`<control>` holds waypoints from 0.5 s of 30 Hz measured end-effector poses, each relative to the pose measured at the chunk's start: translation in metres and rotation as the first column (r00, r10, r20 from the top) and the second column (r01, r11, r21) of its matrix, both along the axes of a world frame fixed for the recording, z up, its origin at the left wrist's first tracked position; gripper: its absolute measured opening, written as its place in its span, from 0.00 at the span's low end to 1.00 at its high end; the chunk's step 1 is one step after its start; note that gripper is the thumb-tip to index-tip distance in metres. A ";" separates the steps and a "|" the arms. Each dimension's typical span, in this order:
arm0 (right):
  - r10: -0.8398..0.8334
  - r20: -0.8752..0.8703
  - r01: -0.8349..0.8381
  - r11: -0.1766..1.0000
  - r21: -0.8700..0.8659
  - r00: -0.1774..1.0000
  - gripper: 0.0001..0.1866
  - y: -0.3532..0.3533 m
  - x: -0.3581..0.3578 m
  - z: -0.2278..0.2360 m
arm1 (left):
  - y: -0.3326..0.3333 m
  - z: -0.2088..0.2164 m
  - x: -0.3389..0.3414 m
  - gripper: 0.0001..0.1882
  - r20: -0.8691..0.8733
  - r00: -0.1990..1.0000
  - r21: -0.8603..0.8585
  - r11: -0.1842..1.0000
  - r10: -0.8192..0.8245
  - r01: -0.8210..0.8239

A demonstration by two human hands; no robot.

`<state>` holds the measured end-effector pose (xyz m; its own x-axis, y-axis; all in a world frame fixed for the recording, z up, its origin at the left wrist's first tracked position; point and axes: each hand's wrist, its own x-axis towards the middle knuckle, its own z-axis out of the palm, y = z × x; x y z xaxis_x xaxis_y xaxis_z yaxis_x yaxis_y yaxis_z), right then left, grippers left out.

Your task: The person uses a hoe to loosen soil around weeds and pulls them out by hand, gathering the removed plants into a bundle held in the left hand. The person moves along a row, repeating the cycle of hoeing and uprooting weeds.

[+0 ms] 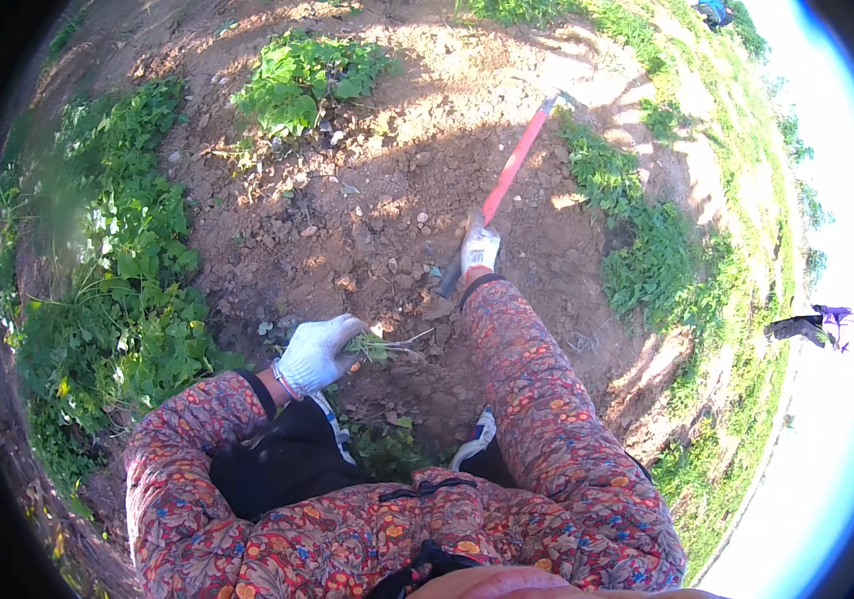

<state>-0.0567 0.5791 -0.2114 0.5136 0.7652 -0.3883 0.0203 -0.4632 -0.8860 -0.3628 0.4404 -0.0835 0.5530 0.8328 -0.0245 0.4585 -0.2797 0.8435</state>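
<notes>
My right hand [480,247], in a white work glove, is closed round the handle of a hoe [515,166]. The handle is red with a dark butt end, and it slants up and away to a small metal head over the soil. On the left, my gloved left hand [315,355] is closed on a small bunch of pulled weeds [379,346], whose thin pale stems stick out to the right. Both hands are just above loose brown soil [387,225] strewn with clods and stones. The left fingertips are partly hidden.
Dense leafy plants [112,255] grow along the left. A low green clump [302,85] stands ahead, and more plants [647,250] line the right. My shoes [477,439] rest on the soil close to me. Far right, another person [835,317] is in the distance.
</notes>
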 end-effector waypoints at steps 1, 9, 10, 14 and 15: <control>0.127 0.290 -0.097 0.988 -0.117 0.949 0.21 -0.026 0.001 -0.017 | 0.001 -0.004 0.003 0.17 -0.048 0.999 0.013 1.000 -0.002 0.003; 0.040 -0.172 -0.078 0.972 -0.221 0.984 0.19 -0.124 -0.008 0.003 | 0.054 -0.095 -0.048 0.08 -0.640 0.720 0.223 0.962 0.266 -0.157; 0.026 -0.178 -0.058 0.982 -0.180 0.984 0.19 -0.105 -0.006 0.010 | 0.060 -0.111 -0.064 0.08 -0.722 0.650 0.185 0.971 0.237 -0.150; -0.058 -0.082 0.061 0.998 0.029 0.995 0.20 -0.001 0.027 -0.001 | 0.072 -0.135 -0.079 0.09 -0.827 0.555 0.003 0.990 0.083 -0.143; -0.088 0.024 0.085 0.991 0.103 0.996 0.20 0.032 0.049 -0.018 | 0.078 -0.135 -0.070 0.09 -0.834 0.548 -0.019 0.990 0.063 -0.142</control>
